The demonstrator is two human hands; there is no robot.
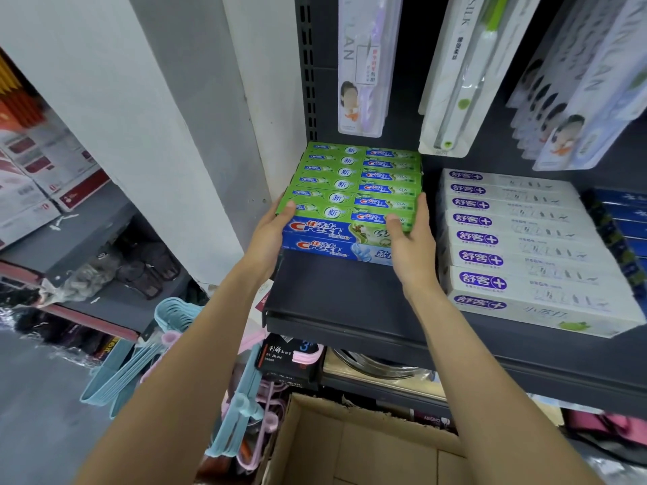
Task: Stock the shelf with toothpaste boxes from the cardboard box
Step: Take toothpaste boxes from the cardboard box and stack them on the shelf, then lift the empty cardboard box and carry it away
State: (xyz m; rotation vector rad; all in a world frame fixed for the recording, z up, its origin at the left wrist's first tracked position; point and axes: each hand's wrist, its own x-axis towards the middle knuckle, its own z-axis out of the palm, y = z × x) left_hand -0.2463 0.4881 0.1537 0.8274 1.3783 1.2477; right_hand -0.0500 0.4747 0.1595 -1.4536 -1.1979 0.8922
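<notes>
We hold a bundle of green Crest toothpaste boxes [346, 208] by its two ends, left hand [271, 236] and right hand [411, 239] each in a curled grip pinching it between thumb and fingers, likely to keep the boxes squared together. They sit on the blue Crest boxes [329, 245] at the back-left of the shelf [343, 302], beside the white toothpaste row [518, 239], above the open cardboard box [350, 446].

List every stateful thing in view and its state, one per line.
Left hand: gripping the left end of the green Crest boxes.
Right hand: gripping their right end.
Green Crest boxes: stacked on blue Crest boxes.
White boxes: lined up on the shelf.
Cardboard box: open, nothing visible inside.
</notes>
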